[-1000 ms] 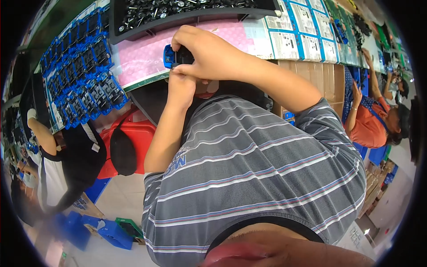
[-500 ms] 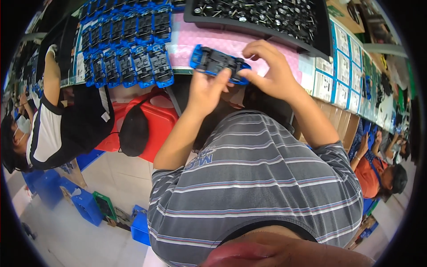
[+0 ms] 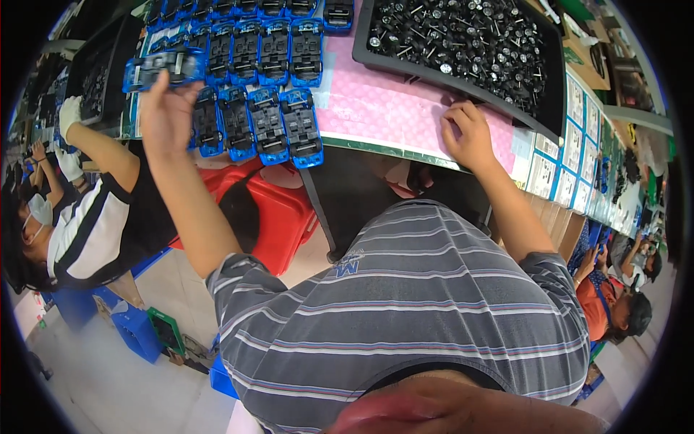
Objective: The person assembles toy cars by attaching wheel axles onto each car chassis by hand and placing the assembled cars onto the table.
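My left hand (image 3: 168, 108) is closed on a blue toy car (image 3: 153, 70), its black underside facing up. It holds this car at the left end of the rows of upturned toy cars (image 3: 269, 124), which have blue bodies and black undersides. My right hand (image 3: 470, 136), fingers curled in toward the thumb, rests at the front edge of the pink bubble-wrap mat (image 3: 376, 108). I see nothing between its fingers. Behind it stands a black tray (image 3: 463, 88) of small wheels on metal axles (image 3: 455, 43).
On the left a co-worker in white gloves (image 3: 71, 116) reaches toward another black tray (image 3: 97, 72). A red stool (image 3: 289, 217) stands under the table edge. Printed sheets (image 3: 553, 155) lie to the right; another person in orange (image 3: 593, 293) sits farther along.
My left hand has carried the toy car leftward from the mat to the rows. My right hand has let go of it and lowered onto the mat's edge. The view has shifted left.
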Demonstrator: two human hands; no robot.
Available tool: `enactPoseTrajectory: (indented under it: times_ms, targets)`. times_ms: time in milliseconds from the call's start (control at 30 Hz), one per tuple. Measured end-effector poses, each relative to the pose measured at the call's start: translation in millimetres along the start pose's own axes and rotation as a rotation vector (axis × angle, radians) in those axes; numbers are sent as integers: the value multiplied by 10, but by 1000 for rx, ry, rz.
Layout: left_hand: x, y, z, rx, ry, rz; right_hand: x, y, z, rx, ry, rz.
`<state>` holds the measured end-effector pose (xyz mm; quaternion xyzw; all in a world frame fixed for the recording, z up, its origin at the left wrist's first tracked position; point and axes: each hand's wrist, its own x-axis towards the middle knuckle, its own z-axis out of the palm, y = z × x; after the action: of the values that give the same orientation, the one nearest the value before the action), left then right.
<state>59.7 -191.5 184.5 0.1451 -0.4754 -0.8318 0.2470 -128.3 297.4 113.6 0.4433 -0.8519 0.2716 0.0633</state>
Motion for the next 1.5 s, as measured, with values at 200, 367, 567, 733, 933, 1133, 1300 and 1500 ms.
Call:
enactPoseTrajectory:
  times_ms: [200,367,567,733,933,1133,1300,1500]
  targets:
    - [1038,607,-1326,414,405,8,-33,16,-9,-64,-15,28]
    - [1501,778,-2156,721,611,-143,-47,19,-19,-80,-32,58]
    - [1727,403,-2394,1052,572,-414,-12,35,-49,-85,-34,53]
    - [1820,245,-2623,964,619,-328,-22,14,-77,-80,-54,77]
    - [1617,294,-2487,1532,696,161,-44,77,-4,-49,-31,30]
    - [1031,52,-1088,1868,463,571,-199,279,-24,-10,21,-8]
    - [-171,-160,155,1494,369,472,-574,271,-212,-137,9,-87]
    - [-1152,-796,1038,1237,306,315,-1565,894,-813,-171,214,102]
